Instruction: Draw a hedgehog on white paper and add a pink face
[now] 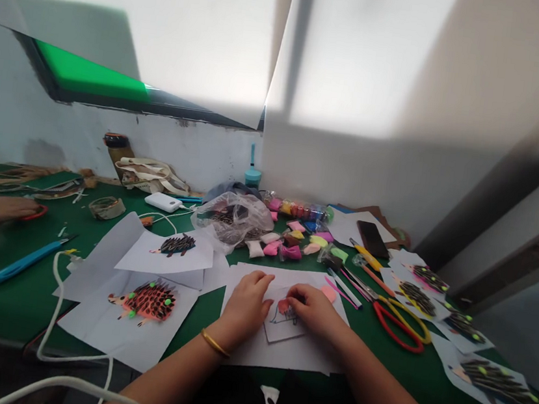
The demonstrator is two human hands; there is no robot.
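Note:
A small sheet with a line drawing (278, 327) lies on larger white paper (250, 356) in front of me. A patch of coral-pink modelling clay (283, 306) sits on the drawing. My right hand (314, 311) has its thumb and fingers drawn together at the edge of this clay; its fingertips are partly hidden. My left hand (247, 309), with a gold bangle (215, 343) on its wrist, rests at the drawing's left edge, thumb and forefinger apart and nothing between them. A lump of pink clay (328, 293) lies beyond my right hand.
Small bags of coloured clay (289, 252) and a plastic bag (232, 219) stand at the back. Scissors (399, 323), pens (345, 287) and a phone (373, 239) lie right. Hedgehog pictures (144, 301) flank me. Another person's hand (6, 210) is far left, near a blue cutter (26, 262).

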